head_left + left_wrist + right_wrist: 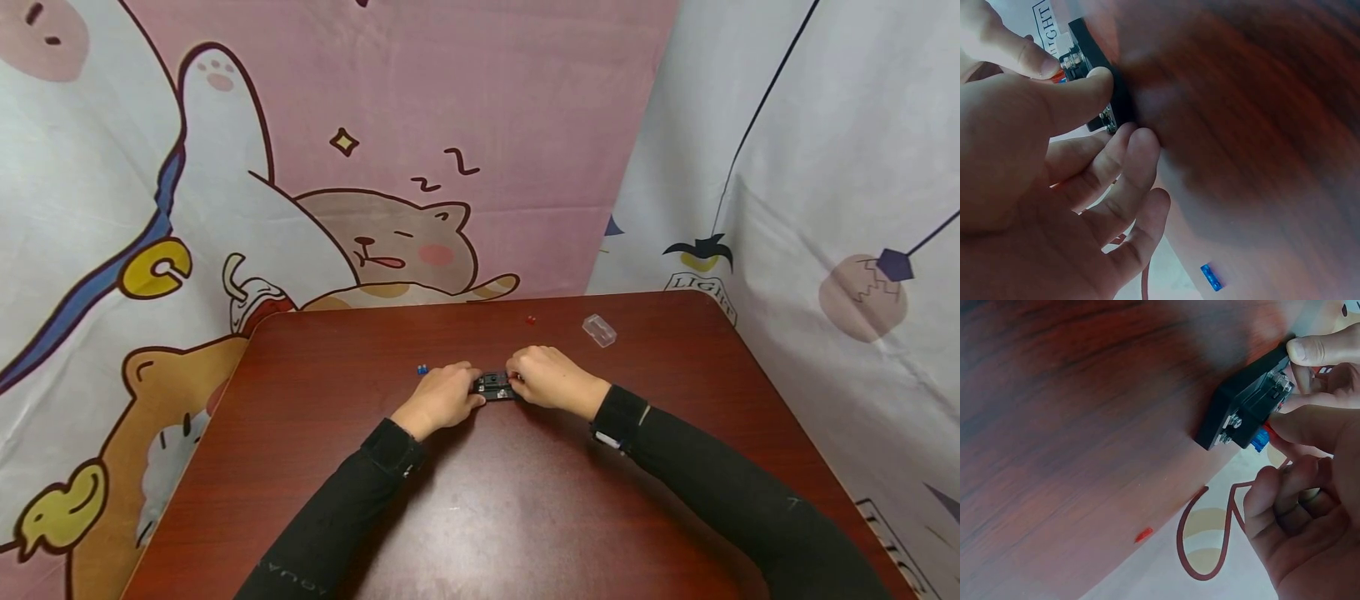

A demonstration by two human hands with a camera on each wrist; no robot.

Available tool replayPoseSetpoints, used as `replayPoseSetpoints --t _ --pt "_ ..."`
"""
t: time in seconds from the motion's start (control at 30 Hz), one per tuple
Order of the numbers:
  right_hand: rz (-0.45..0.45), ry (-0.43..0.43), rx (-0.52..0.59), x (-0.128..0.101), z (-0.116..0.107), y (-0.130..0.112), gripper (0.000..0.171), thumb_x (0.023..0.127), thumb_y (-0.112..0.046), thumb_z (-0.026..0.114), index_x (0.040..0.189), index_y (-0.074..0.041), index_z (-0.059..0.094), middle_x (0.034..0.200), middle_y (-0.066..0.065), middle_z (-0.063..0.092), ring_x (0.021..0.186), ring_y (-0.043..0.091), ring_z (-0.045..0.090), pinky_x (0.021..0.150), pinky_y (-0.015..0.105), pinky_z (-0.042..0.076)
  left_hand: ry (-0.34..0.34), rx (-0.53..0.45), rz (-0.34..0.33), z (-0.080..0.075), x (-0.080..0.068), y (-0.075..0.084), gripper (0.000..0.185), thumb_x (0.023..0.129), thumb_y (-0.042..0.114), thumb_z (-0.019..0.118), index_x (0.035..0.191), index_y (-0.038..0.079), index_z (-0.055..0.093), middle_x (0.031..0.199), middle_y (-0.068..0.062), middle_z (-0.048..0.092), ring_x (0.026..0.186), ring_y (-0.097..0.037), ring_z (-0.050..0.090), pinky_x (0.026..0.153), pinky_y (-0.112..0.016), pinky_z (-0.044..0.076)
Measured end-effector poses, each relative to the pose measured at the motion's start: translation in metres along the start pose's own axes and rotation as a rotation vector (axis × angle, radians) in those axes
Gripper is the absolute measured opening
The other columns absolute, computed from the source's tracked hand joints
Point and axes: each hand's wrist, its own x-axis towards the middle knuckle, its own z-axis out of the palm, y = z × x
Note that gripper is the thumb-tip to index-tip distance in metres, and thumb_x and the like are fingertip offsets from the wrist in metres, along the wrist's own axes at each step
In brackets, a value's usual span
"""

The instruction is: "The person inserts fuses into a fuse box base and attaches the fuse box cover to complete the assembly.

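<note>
A black fuse block (493,385) with metal screw terminals lies between the two hands on the table, seen tilted in both wrist views. My left hand (442,396) grips its left end between thumb and fingers, the other fingers loosely bent. At the block's right part, my right hand (551,379) pinches a red blade fuse (1268,427), mostly covered by the thumb. Beside it, a blue blade fuse (1260,440) sticks out of the block. How deep the red fuse sits is hidden.
Blue fuses (423,369) lie on the table left of the left hand. Farther back is a small red fuse (531,320). A clear plastic box (599,330) stands behind the right hand. Printed cloth (555,125) hangs behind the brown table (450,517).
</note>
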Motion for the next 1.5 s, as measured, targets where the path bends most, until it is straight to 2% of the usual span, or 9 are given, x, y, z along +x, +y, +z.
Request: replayPoseSetpoints --t 0.23,0.47,0.63,0.77,0.9,1.03,1.23,1.5 --pt "0.002 -0.019 0.033 0.003 0.001 0.003 0.011 0.098 -0.012 0.079 0.087 -0.015 0.078 0.084 -0.006 0.074 0.074 0.010 0.061 0.072 0.034 0.056 -0.019 0.006 -0.012 0.001 0.001 -0.001 0.050 0.106 0.035 0.078 0.148 0.010 0.069 0.136 -0.008 0.073 0.115 -0.028 0.075 0.099 -0.048 0.061" --pt "0.022 -0.025 0.123 0.002 0.004 0.010 0.007 0.101 -0.014 0.078 0.096 -0.016 0.083 0.093 -0.005 0.080 0.083 0.009 0.067 0.080 0.035 0.060 -0.019 0.002 -0.011 0.003 0.003 -0.002 0.049 0.105 0.034 0.078 0.147 0.010 0.070 0.133 -0.007 0.074 0.112 -0.026 0.075 0.098 -0.048 0.061" --pt "0.034 -0.008 0.167 0.000 0.006 0.014 0.006 0.100 -0.016 0.080 0.095 -0.018 0.083 0.092 -0.006 0.078 0.079 0.007 0.062 0.076 0.030 0.056 -0.021 0.006 -0.017 0.003 0.003 -0.002 0.049 0.105 0.035 0.078 0.147 0.010 0.070 0.132 -0.006 0.074 0.112 -0.025 0.074 0.099 -0.047 0.061" --pt "0.034 0.008 0.169 -0.003 0.009 0.015 0.005 0.101 -0.019 0.081 0.096 -0.018 0.082 0.091 -0.007 0.076 0.076 0.006 0.058 0.072 0.028 0.052 -0.017 0.006 -0.017 0.004 0.003 -0.003 0.048 0.105 0.034 0.079 0.146 0.010 0.070 0.131 -0.007 0.074 0.112 -0.025 0.074 0.098 -0.048 0.061" --pt "0.038 0.038 0.163 -0.006 0.013 0.015 0.005 0.102 -0.020 0.081 0.097 -0.018 0.082 0.092 -0.006 0.077 0.076 0.005 0.060 0.072 0.027 0.053 -0.017 -0.001 -0.015 0.004 0.003 -0.003 0.048 0.105 0.034 0.078 0.146 0.010 0.070 0.131 -0.007 0.074 0.112 -0.026 0.074 0.098 -0.048 0.061" --pt "0.037 0.043 0.165 -0.009 0.014 0.016 0.006 0.102 -0.021 0.081 0.102 -0.016 0.084 0.098 -0.004 0.079 0.082 0.007 0.065 0.077 0.030 0.058 -0.018 -0.005 -0.018 0.004 0.004 -0.002 0.049 0.105 0.033 0.079 0.146 0.010 0.070 0.132 -0.007 0.074 0.111 -0.026 0.074 0.098 -0.048 0.061" --pt "0.029 0.003 0.164 -0.013 0.011 0.021 0.012 0.103 -0.022 0.079 0.111 -0.016 0.086 0.105 -0.003 0.081 0.090 0.008 0.071 0.084 0.034 0.062 -0.031 -0.009 -0.024 0.004 0.003 -0.001 0.050 0.106 0.034 0.077 0.149 0.010 0.069 0.134 -0.007 0.073 0.113 -0.025 0.074 0.099 -0.048 0.061" --pt "0.018 -0.003 0.171 -0.014 0.003 0.030 0.013 0.103 -0.025 0.080 0.111 -0.017 0.086 0.103 -0.004 0.079 0.082 0.007 0.062 0.076 0.028 0.055 -0.038 -0.003 -0.033 0.002 0.003 -0.001 0.052 0.105 0.034 0.078 0.150 0.010 0.068 0.139 -0.009 0.072 0.116 -0.027 0.074 0.099 -0.048 0.060"
